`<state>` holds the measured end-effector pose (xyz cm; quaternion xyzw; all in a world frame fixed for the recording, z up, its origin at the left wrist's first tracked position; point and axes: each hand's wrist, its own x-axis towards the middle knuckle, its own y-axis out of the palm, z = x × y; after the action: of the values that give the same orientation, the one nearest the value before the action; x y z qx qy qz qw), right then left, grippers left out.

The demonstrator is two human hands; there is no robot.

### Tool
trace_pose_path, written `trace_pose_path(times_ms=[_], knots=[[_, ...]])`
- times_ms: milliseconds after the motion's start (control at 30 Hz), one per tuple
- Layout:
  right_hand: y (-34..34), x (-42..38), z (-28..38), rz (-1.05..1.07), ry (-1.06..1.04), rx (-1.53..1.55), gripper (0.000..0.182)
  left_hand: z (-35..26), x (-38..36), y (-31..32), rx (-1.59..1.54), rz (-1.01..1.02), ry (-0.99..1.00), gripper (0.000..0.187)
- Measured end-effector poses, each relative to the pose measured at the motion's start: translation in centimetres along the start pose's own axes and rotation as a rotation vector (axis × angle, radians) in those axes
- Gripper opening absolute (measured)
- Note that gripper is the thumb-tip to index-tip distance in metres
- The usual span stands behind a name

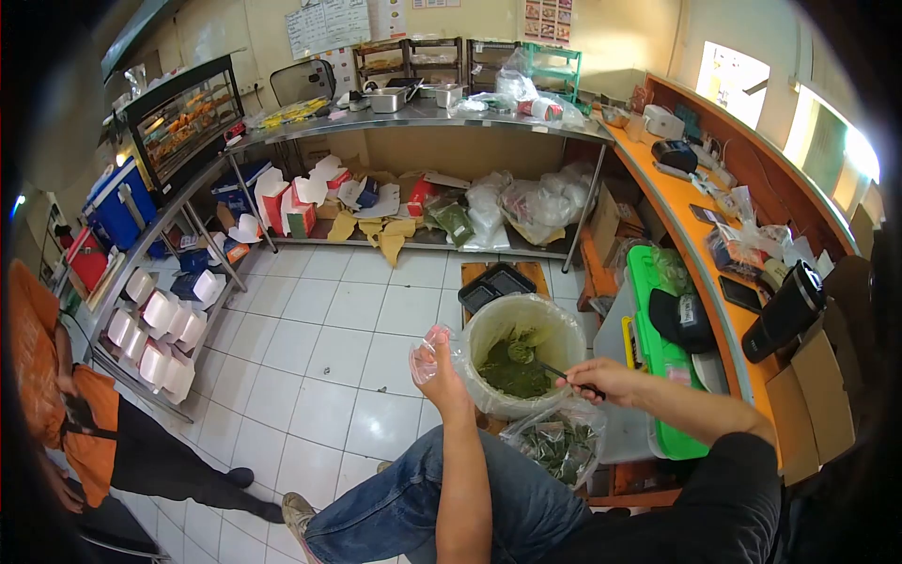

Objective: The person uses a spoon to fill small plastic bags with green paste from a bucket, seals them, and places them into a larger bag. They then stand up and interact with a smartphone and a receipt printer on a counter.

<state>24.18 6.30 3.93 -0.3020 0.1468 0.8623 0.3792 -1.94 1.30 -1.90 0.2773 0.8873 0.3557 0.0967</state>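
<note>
My left hand (445, 383) is raised just left of a white bucket (567, 331), its fingers closed around a small clear plastic bag (425, 346). In my right hand (609, 378) is a black-handled spoon (588, 390), reaching over the bucket's right side. The spoon's far end is down in the bucket, by a lump of green paste; its bowl is hard to make out. Thick dark green paste (503, 374) covers the bucket's bottom, and a clear liner hangs over the rim. Against the bucket's front stands a clear bag of green leaves (556, 446).
Behind the bucket, a black tray (496, 282) lies on a wooden stool. A green-lidded bin (648, 282) with a black cap (681, 320) stands right, beside an orange counter (662, 197) holding a tumbler (785, 310). A person in an orange shirt (38, 348) stands left.
</note>
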Motion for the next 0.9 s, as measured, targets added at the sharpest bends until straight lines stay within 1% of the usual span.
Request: trace_pose_path(times_ms=[33,133,167,200,233,300,333,433,500,533,600,667,733,900], knots=[[-0.1,-0.4,-0.7,-0.010,0.001,-0.007,0.027,-0.1,0.0,0.2,-0.011,0.000,-0.005,0.032],[-0.4,-0.8,-3.2,-0.118,-0.034,0.201,0.025,-0.4,-0.5,0.5,0.036,0.060,0.011,0.032],[-0.4,-0.8,-3.6,-0.125,-0.036,0.203,0.025,-0.7,-0.7,0.8,0.079,0.106,0.011,0.027],[-0.4,-0.8,-4.0,-0.131,-0.052,0.227,0.024,-0.9,-0.8,0.9,0.122,0.153,0.013,0.029],[-0.4,-0.8,-4.2,-0.136,-0.068,0.248,0.023,-0.7,-0.8,0.9,0.117,0.155,0.014,0.029],[-0.1,-0.6,-4.5,-0.167,-0.073,0.237,0.022,-0.3,-0.9,0.8,0.181,0.266,0.030,0.030],[0.1,-0.6,-4.6,-0.196,-0.072,0.235,0.022,-0.1,-0.9,0.7,0.178,0.265,0.033,0.030],[0.1,-0.4,-4.6,-0.165,-0.082,0.227,0.022,-0.2,-1.1,0.7,0.195,0.321,-0.016,0.032],[0.1,-0.3,-4.7,-0.174,-0.095,0.204,0.022,-0.6,-1.3,0.7,0.468,0.390,0.107,0.032],[0.0,-0.2,-4.5,-0.185,-0.110,0.176,0.022,-0.8,-1.4,0.9,0.468,0.392,0.110,0.032],[-0.1,-0.3,-4.3,-0.197,-0.128,0.163,0.022,-0.9,-1.7,1.0,0.611,0.489,0.146,0.037],[-0.5,-0.3,-4.1,-0.209,-0.144,0.151,0.022,-0.2,-1.8,0.9,0.579,0.516,0.136,0.038],[-1.1,-0.3,-4.1,-0.207,-0.197,0.073,0.023,0.4,-1.7,0.7,0.549,0.544,0.123,0.040],[-1.5,-0.8,-3.4,-0.252,-0.177,0.088,0.022,-1.2,-2.3,1.4,0.641,0.577,0.149,0.037]])
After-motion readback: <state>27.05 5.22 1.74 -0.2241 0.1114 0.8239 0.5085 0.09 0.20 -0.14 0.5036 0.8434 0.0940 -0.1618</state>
